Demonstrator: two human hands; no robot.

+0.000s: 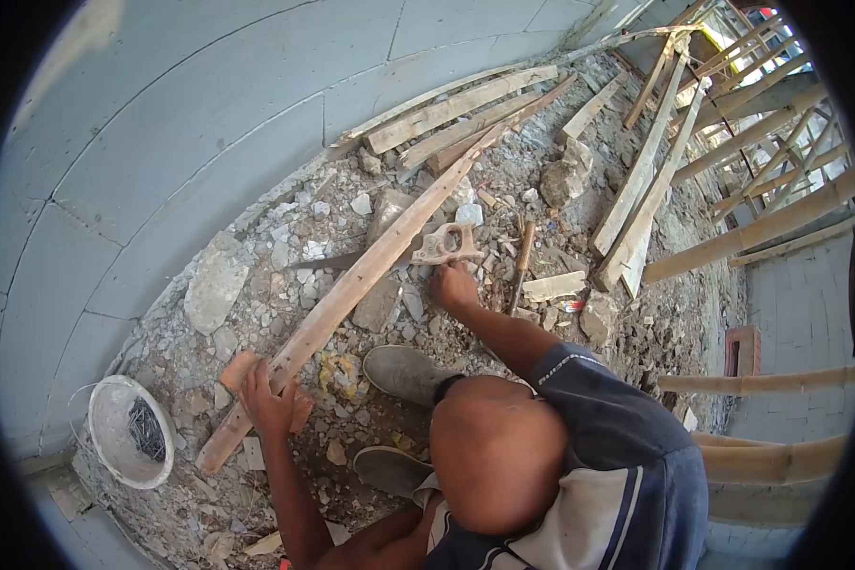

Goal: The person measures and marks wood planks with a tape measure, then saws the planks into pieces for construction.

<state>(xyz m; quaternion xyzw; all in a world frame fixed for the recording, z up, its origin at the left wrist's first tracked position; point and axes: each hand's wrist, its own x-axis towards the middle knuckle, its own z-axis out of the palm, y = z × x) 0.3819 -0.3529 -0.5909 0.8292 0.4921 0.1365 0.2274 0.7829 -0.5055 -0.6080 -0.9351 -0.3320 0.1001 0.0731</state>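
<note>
A long wooden plank (375, 256) lies diagonally over the rubble, its near end across a reddish brick (238, 369). My left hand (269, 404) is closed on the plank near that end, fingers over its edge. A handsaw (434, 249) with a pale wooden handle lies beyond the plank's middle, part of its blade hidden under the plank. My right hand (454, 288) is at the lower edge of the saw handle with its fingers curled against it; the fingertips are partly hidden. Right of the saw is a tool with a wooden handle (525, 249).
A pale bucket (104, 456) holding dark nails or wire pieces stands at left. A grey block wall (209, 123) curves behind. Loose boards (461, 106) lie along it, with more boards (651, 190) and bamboo poles (760, 233) at right. Rocks (565, 176) and broken rubble cover the ground.
</note>
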